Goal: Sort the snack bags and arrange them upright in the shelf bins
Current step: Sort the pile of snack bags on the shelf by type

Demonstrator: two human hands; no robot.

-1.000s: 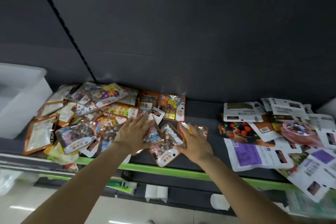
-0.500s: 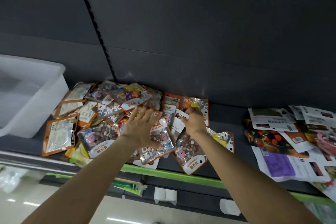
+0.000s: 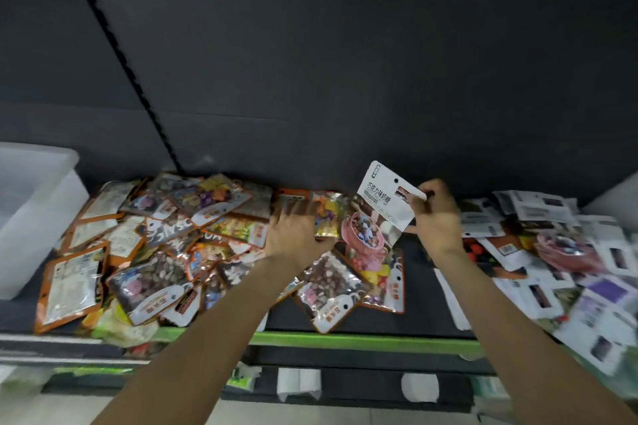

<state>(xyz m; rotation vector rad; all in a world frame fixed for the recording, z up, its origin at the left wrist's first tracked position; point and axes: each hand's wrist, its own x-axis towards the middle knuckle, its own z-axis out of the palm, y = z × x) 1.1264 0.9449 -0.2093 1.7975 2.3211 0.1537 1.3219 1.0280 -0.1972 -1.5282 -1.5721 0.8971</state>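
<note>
A heap of orange-edged snack bags [image 3: 148, 252] lies flat on the dark shelf [image 3: 421, 293], left of middle. My left hand [image 3: 293, 238] rests with spread fingers on the bags near the heap's right side; it is blurred. My right hand [image 3: 435, 217] pinches the top corner of a white bag with a pink bowl picture [image 3: 379, 214] and holds it lifted above the shelf. A second pile of white and purple bags [image 3: 566, 262] lies flat at the right.
A translucent white bin [image 3: 31, 214] stands at the far left of the shelf. A green strip [image 3: 362, 342] runs along the shelf's front edge. Dark back panels [image 3: 345, 62] rise behind. Paper rolls [image 3: 298, 383] sit on a lower shelf.
My right hand has taken a white bag with a pink bowl picture and lifted it rightward off the heap. My left hand slid right across the bags.
</note>
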